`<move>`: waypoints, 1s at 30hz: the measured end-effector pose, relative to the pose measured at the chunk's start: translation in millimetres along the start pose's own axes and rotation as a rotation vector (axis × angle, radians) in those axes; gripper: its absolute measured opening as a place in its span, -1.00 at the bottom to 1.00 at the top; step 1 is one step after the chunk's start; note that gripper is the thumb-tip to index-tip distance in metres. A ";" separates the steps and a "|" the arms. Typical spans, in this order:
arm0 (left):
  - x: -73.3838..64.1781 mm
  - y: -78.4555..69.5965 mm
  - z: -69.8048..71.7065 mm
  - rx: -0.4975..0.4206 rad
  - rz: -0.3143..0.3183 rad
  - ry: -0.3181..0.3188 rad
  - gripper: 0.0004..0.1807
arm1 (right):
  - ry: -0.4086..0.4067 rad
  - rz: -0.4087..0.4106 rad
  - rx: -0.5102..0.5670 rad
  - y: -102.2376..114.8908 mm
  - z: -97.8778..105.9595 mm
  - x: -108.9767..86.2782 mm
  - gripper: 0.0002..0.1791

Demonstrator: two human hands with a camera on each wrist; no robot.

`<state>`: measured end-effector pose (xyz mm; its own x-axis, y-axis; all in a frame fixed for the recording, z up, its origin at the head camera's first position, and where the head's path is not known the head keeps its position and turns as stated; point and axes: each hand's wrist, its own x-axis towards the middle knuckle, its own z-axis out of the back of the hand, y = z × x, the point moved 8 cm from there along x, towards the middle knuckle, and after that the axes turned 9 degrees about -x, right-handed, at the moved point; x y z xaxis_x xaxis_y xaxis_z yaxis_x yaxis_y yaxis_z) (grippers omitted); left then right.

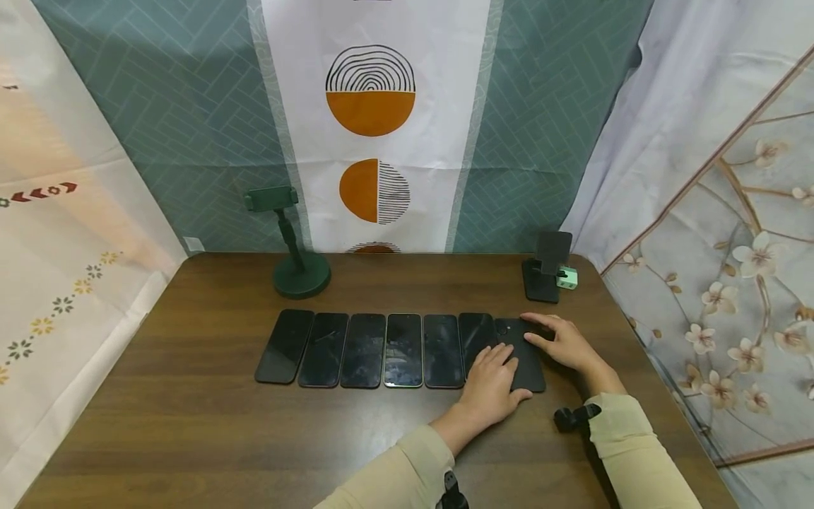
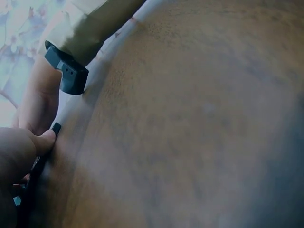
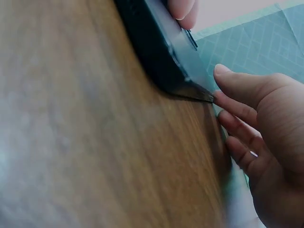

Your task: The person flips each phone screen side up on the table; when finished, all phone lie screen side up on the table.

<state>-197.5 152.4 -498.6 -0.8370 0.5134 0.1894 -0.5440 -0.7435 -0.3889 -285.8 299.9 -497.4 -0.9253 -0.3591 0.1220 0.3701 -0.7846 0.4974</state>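
Note:
Several dark smartphones lie side by side in a row. At its right end is a matte black phone (image 1: 528, 364), back side up with a camera area near its top, also seen in the right wrist view as a dark slab (image 3: 156, 47). My left hand (image 1: 490, 385) rests on that phone's left side, fingers extended, thumb by its lower edge; the left wrist view shows the thumb (image 2: 45, 142) at the edge. My right hand (image 1: 562, 344) is at the upper right corner, thumb and index finger spread; in the right wrist view a fingertip touches the corner.
Behind the row stand a green phone stand (image 1: 302, 272) at left and a black stand (image 1: 540, 283) at right, beside a small light-green box (image 1: 567, 278). The wooden table (image 1: 191, 424) meets a patterned cloth (image 1: 210, 127) at the back. Cloths hang on both sides.

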 end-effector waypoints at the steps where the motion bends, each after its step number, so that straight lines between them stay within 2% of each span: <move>1: 0.1 -0.6 0.0 -0.001 -0.006 -0.001 -0.33 | -0.007 0.000 -0.008 -0.1 0.6 -0.3 -0.50; 8: -0.9 -3.8 -0.6 0.003 -0.039 -0.025 -0.39 | -0.042 0.021 0.020 -0.6 2.4 -2.7 -0.57; 13: -2.5 -3.1 -1.3 0.012 -0.035 -0.029 -0.35 | -0.034 0.016 0.078 -4.3 -0.6 -2.3 -0.51; 17: -3.8 -2.6 -1.6 0.010 -0.034 -0.028 -0.34 | -0.041 0.045 0.147 -5.4 -0.7 -2.1 -0.46; 20: -3.6 -2.2 -1.5 -0.033 -0.043 -0.015 -0.34 | -0.057 0.086 0.253 -5.1 1.3 -2.6 -0.43; 24: -0.8 0.5 0.6 -0.131 -0.053 0.043 -0.29 | -0.074 0.132 0.394 -1.0 5.7 -2.1 -0.42; 27: 2.6 4.6 5.0 -0.186 -0.044 0.082 -0.20 | -0.072 0.146 0.431 4.9 9.0 -0.9 -0.42; 30: 5.4 7.6 9.4 -0.216 -0.029 0.090 -0.11 | -0.064 0.146 0.437 9.2 10.5 0.7 -0.40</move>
<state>-206.7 145.5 -492.0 -0.8074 0.5764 0.1256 -0.5343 -0.6241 -0.5701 -283.8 297.7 -483.7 -0.8746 -0.4072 0.2633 0.4397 -0.4370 0.7846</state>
